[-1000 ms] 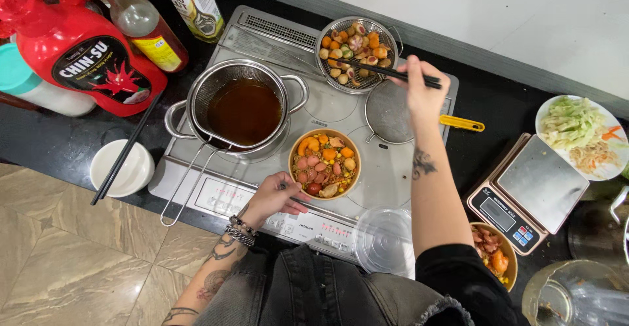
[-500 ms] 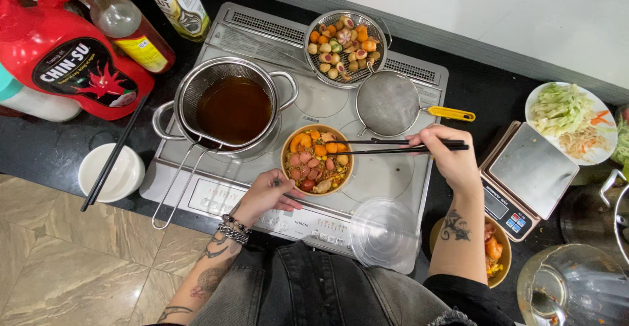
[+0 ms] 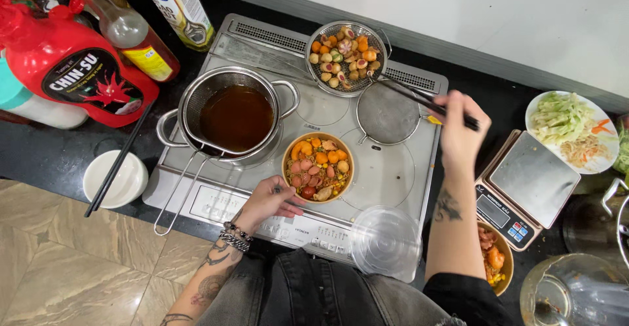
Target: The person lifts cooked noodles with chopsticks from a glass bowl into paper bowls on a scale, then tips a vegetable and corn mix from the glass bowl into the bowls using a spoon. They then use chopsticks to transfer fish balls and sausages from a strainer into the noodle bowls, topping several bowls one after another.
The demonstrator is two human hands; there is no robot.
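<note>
Chopsticks (image 3: 419, 100), dark and thin, are pinched in the right hand (image 3: 458, 133), whose fingers curl tight around their upper end; the tips reach to the rim of the strainer (image 3: 346, 57) full of round, mixed-colour food balls at the back of the cooktop (image 3: 400, 169). An empty mesh skimmer (image 3: 388, 113) lies just under the sticks. The left hand (image 3: 265, 201) rests at the front of the cooktop, fingers loosely bent, fingertips touching the near rim of the bowl (image 3: 318, 167), which holds orange, pink and yellow pieces. Just left of the bowl stands a pot (image 3: 232, 116) of brown broth. A clear plastic lid (image 3: 385, 241) sits at the front edge. A scale (image 3: 527, 188) lies right of the right forearm, with a plate (image 3: 573, 129) of shredded cabbage beyond it.
</note>
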